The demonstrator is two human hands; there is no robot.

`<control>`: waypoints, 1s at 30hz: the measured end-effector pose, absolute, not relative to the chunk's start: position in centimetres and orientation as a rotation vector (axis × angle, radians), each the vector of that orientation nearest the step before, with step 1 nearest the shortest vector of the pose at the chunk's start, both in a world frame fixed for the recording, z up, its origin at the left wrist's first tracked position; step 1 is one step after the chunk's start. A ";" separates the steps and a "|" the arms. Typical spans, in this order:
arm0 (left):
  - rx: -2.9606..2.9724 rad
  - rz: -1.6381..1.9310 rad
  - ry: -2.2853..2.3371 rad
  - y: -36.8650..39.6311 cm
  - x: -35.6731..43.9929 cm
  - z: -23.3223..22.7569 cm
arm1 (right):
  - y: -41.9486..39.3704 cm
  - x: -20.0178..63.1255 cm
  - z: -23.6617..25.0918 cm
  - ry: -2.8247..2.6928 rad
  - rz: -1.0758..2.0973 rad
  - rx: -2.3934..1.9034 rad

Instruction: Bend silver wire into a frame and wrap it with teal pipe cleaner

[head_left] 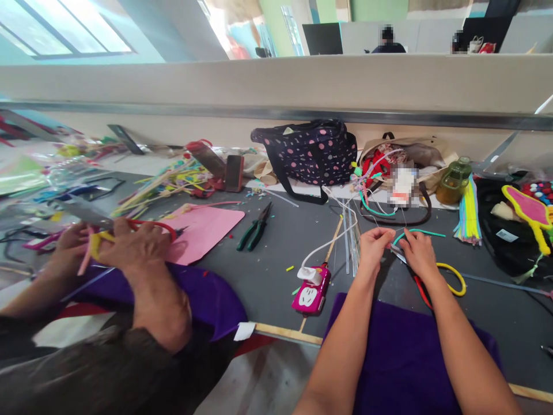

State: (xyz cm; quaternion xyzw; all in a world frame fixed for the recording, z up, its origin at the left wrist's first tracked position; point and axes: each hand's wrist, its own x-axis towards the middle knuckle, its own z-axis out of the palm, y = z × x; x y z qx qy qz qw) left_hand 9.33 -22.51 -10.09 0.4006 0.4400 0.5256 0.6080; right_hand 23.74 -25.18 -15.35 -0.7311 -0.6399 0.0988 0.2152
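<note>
My left hand [374,242] and my right hand [417,252] meet close together over the dark grey table [285,248]. My left hand pinches the end of a teal fuzzy stem [425,231] that curves away to the right. Held in my right hand is a small cutting tool [449,280] with a red and a yellow handle, its metal tip pointing at my left fingers. Thin clear rods [352,242] lie just left of my left hand. A purple cloth [401,351] lies under my forearms.
A co-worker's hands [129,245] at the left work on red and yellow stems over a pink sheet [207,227]. Green-handled pliers [257,227], a pink power strip [311,293], a polka-dot bag [311,151], a green jar [453,181] and a stem bundle [467,216] lie around.
</note>
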 end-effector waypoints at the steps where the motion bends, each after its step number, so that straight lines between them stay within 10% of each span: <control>1: 0.926 1.211 1.016 -22.5 9.4 -10.1 | -25.1 23.8 -15.5 -1.774 0.273 -2.018; 17: 0.923 1.221 1.009 -22.8 9.4 -9.8 | -25.0 22.4 -14.8 -1.792 0.197 -2.114; 30: 0.939 1.208 1.011 -22.8 9.6 -10.0 | -24.4 23.3 -14.7 -0.889 0.592 -1.388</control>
